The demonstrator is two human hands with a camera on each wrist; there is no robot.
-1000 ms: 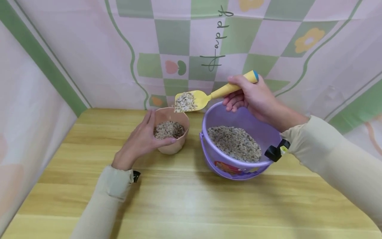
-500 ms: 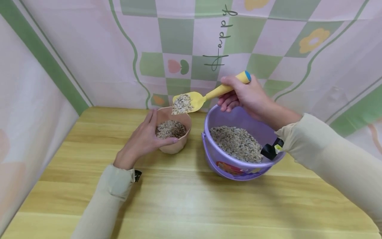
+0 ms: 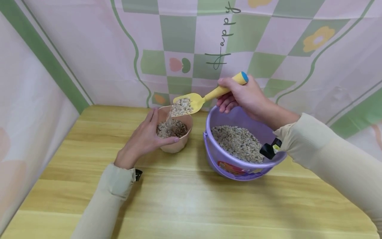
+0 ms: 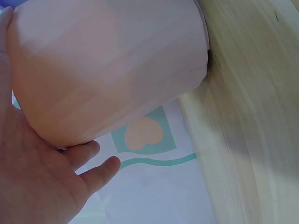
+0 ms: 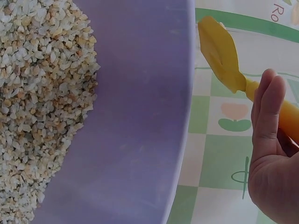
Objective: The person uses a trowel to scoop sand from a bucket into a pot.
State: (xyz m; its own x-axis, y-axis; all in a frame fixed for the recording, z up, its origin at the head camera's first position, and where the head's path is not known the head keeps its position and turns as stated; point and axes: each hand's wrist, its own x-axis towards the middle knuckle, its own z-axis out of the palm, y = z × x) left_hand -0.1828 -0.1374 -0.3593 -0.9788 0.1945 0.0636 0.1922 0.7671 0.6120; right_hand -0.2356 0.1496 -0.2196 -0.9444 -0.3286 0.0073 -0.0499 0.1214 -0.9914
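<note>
My right hand (image 3: 246,94) grips the yellow handle of a toy shovel (image 3: 195,102), held tilted over a peach, faceted pot (image 3: 176,145). Pale gravel (image 3: 181,107) lies on its blade, and some streams off the tip into the pot. More gravel (image 3: 179,128), partly darker, lies inside the pot. My left hand (image 3: 141,141) holds the pot from the left, thumb along the near rim and fingers round the far side. In the left wrist view the pot's wall (image 4: 107,65) rests against the palm. The right wrist view shows the shovel's underside (image 5: 217,53) beyond the bucket rim.
A purple bucket (image 3: 210,149) with gravel (image 3: 238,142) in it stands right of the pot, under my right forearm. Its handle hangs down at the front. The wooden table (image 3: 179,205) backs onto a patterned cloth (image 3: 176,36).
The shovel has moved slightly left over the pot and tipped down. Gravel now falls from its tip in a stream. My left hand keeps its hold on the pot.
</note>
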